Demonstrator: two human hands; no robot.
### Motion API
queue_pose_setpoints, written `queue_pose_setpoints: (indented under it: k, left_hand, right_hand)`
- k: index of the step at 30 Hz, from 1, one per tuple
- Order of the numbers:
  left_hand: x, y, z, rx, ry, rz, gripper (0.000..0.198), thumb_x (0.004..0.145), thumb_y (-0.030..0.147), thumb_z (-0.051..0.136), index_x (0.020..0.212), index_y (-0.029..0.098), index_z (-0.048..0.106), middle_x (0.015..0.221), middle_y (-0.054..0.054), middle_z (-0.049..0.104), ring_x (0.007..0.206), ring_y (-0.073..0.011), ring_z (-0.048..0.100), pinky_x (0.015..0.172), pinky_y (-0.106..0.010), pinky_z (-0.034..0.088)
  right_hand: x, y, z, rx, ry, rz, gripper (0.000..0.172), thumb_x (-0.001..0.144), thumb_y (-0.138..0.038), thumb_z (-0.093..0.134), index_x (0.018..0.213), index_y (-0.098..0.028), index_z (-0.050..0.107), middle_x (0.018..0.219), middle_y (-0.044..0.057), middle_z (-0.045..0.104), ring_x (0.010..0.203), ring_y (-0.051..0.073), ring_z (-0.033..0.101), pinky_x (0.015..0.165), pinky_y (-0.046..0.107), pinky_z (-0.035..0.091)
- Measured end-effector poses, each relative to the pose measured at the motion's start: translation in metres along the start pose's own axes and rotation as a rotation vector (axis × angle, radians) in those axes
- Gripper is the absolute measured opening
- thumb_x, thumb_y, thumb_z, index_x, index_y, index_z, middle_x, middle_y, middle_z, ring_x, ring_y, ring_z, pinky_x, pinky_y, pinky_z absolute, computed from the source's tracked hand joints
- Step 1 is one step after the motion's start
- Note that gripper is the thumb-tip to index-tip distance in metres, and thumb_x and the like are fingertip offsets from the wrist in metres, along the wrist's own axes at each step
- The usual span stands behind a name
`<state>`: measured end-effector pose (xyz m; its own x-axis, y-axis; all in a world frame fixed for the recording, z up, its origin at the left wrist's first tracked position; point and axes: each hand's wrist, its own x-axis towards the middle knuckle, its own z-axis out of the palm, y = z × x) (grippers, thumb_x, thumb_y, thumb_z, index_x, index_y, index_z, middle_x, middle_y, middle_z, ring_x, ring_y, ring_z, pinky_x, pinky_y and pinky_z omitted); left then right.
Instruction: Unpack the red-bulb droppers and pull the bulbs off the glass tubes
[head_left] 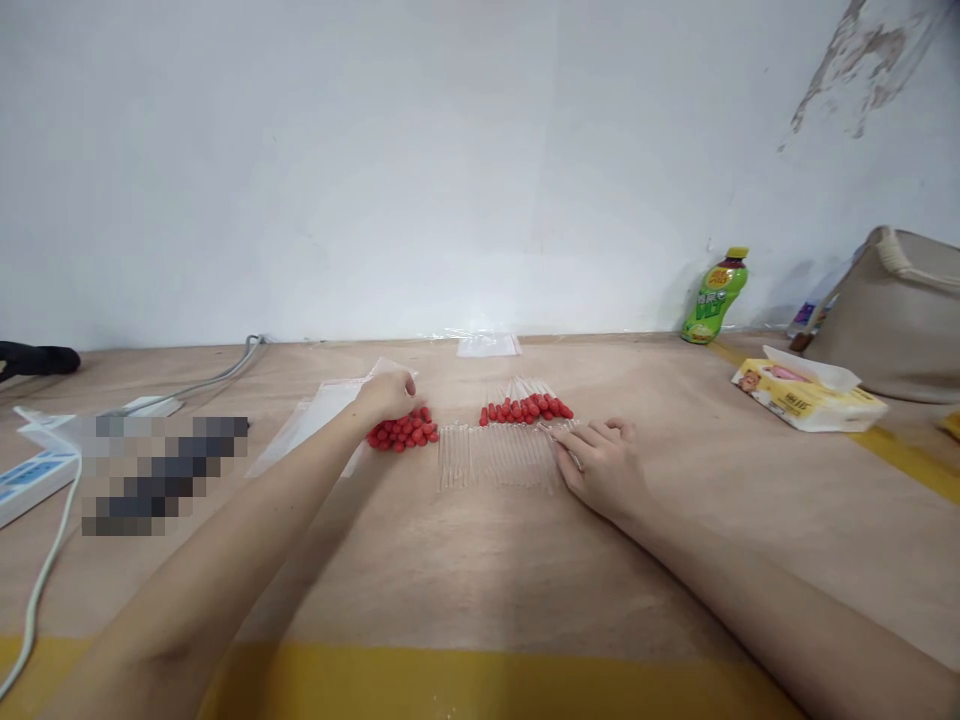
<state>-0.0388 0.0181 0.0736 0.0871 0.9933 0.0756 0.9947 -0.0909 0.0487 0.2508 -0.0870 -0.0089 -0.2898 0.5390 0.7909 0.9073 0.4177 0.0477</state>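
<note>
My left hand (386, 395) is curled over a heap of red rubber bulbs (401, 432), its fingertips mostly hidden, so what it pinches cannot be made out. To the right, slim clear dropper tubes (495, 460) lie side by side in a row. My right hand (600, 460) rests at the right end of this row, fingers spread and fingertips touching or close to the last tubes. Behind the row lies a group of droppers with red bulbs (529, 408) on their near ends, their clear tubes pointing to the wall.
Clear plastic bags (315, 415) lie under and left of my left forearm. A white power strip (37, 480) with cables is at the left, beside a pixelated dark item (169, 480). At the right are a green bottle (714, 300), a tissue pack (806, 392) and a beige bag (892, 320).
</note>
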Motion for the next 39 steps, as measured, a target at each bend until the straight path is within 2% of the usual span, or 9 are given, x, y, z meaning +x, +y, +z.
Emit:
queue_pose_setpoints:
  k: [4,9,13,17,23,30,33,36,39]
  left_hand:
    - [-0.011,0.028,-0.001,-0.038,0.116,0.096,0.027,0.074,0.038,0.051,0.089,0.018,0.060,0.093,-0.007,0.064,0.088,-0.0220,0.059,0.074,-0.029,0.044]
    - [-0.020,0.078,0.010,-0.114,0.122,0.207,0.020,0.073,0.036,0.053,0.078,0.019,0.063,0.088,-0.005,0.064,0.086,-0.0210,0.059,0.075,-0.028,0.043]
    - [-0.019,0.106,0.024,-0.161,0.119,0.196,0.027,0.074,0.043,0.053,0.078,0.018,0.063,0.092,-0.009,0.063,0.089,-0.0243,0.058,0.078,-0.034,0.042]
    - [-0.012,0.119,0.032,-0.211,0.059,0.137,0.037,0.073,0.052,0.052,0.078,0.018,0.064,0.089,-0.010,0.065,0.089,-0.0254,0.059,0.076,-0.033,0.043]
    - [-0.003,0.123,0.031,-0.251,-0.036,0.044,0.041,0.072,0.055,0.050,0.075,0.017,0.065,0.078,-0.010,0.067,0.081,-0.0243,0.062,0.066,-0.029,0.044]
    - [-0.003,0.121,0.029,-0.270,-0.024,0.046,0.027,0.075,0.037,0.049,0.068,0.014,0.062,0.069,-0.010,0.065,0.074,-0.0246,0.062,0.061,-0.030,0.041]
    - [-0.018,0.109,0.025,-0.293,0.045,0.111,0.023,0.078,0.031,0.045,0.072,0.014,0.058,0.072,-0.009,0.063,0.071,-0.0215,0.060,0.060,-0.029,0.040]
    - [-0.047,0.089,0.025,-0.320,0.145,0.201,0.016,0.083,0.028,0.041,0.082,0.016,0.053,0.081,-0.006,0.061,0.075,-0.0176,0.057,0.064,-0.027,0.040]
    - [-0.081,0.066,0.036,-0.371,0.293,0.411,0.014,0.085,0.028,0.041,0.080,0.018,0.048,0.077,-0.003,0.056,0.071,-0.0155,0.053,0.062,-0.026,0.039]
  right_hand:
    - [0.000,-0.008,0.005,0.010,-0.042,-0.024,0.019,0.080,-0.016,0.048,0.089,-0.021,0.064,0.070,0.001,0.064,0.071,0.014,0.052,0.078,0.033,0.022]
    - [0.002,-0.018,0.003,0.059,-0.129,0.008,0.018,0.081,-0.018,0.048,0.086,-0.022,0.064,0.070,0.001,0.063,0.072,0.014,0.053,0.076,0.034,0.023]
    - [0.005,-0.023,-0.002,0.100,-0.197,0.003,0.021,0.082,-0.035,0.051,0.092,-0.021,0.063,0.081,0.004,0.064,0.079,0.017,0.054,0.079,0.036,0.023]
    - [0.005,-0.022,-0.003,0.118,-0.264,-0.019,0.032,0.080,-0.047,0.051,0.097,-0.022,0.061,0.090,0.006,0.063,0.086,0.021,0.053,0.082,0.039,0.024]
    - [0.003,-0.019,-0.006,0.178,-0.278,0.001,0.039,0.077,-0.054,0.050,0.097,-0.023,0.062,0.093,0.006,0.061,0.088,0.021,0.052,0.084,0.041,0.024]
    - [0.002,-0.014,-0.003,0.237,-0.117,0.119,0.023,0.081,-0.039,0.051,0.091,-0.022,0.064,0.087,0.004,0.062,0.082,0.017,0.055,0.080,0.036,0.026]
    - [0.001,-0.002,0.000,0.243,-0.042,0.179,0.021,0.083,-0.033,0.048,0.093,-0.022,0.064,0.087,0.005,0.062,0.083,0.017,0.055,0.078,0.035,0.029]
    - [0.000,0.016,0.004,0.247,0.034,0.287,0.024,0.083,-0.033,0.048,0.095,-0.020,0.064,0.088,0.007,0.060,0.083,0.020,0.054,0.075,0.035,0.034]
    - [0.000,0.028,0.005,0.311,0.113,0.396,0.028,0.084,-0.036,0.045,0.096,-0.018,0.062,0.088,0.009,0.058,0.082,0.021,0.054,0.072,0.035,0.039]
